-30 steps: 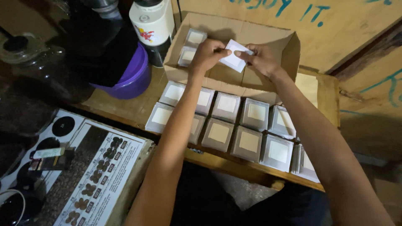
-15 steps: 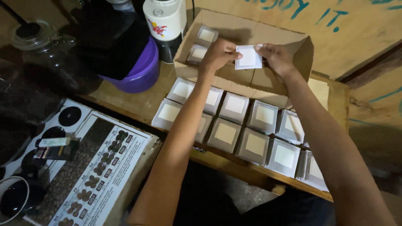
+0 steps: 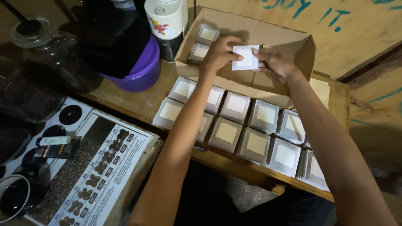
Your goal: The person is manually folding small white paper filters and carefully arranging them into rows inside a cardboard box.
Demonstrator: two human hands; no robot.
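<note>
white packet (image 3: 246, 57) gripped by both hands, left hand (image 3: 218, 53) and right hand (image 3: 274, 62), over open box (image 3: 268, 35); two packets (image 3: 203, 42) inside at far left; more packets (image 3: 247, 125) rowed on bench (image 3: 138, 102) near box.

An open brown cardboard box (image 3: 293, 46) sits at upper centre of the frame, with two small grey packets with pale square labels (image 3: 203, 42) in its left end. Above it, both hands hold a white square packet (image 3: 246, 57). Below, at centre, two rows of matching square packets (image 3: 247, 125) lie on the worktop. At lower left lies a white printed chart with dark bean pictures (image 3: 100, 167). A white bottle with a red-figured label (image 3: 166, 19) stands at top.
</note>
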